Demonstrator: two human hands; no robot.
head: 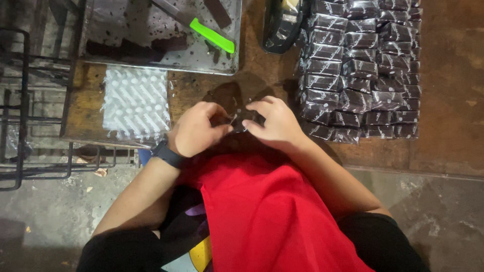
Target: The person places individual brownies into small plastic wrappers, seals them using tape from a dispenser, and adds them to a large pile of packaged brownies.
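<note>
My left hand (197,130) and my right hand (274,122) meet over the front edge of a brown wooden table (201,88). Between their fingers sits a small dark cake piece in clear wrap (241,119), and both hands pinch it. A black watch is on my left wrist. Just right of my right hand lies a large stack of wrapped dark cake pieces (363,70) in rows.
A metal tray (126,30) with dark cake strips and crumbs holds a green-handled knife (212,35) at the back. A pile of clear patterned wrappers (136,103) lies left of my hands. A black metal rack (20,100) stands at the far left.
</note>
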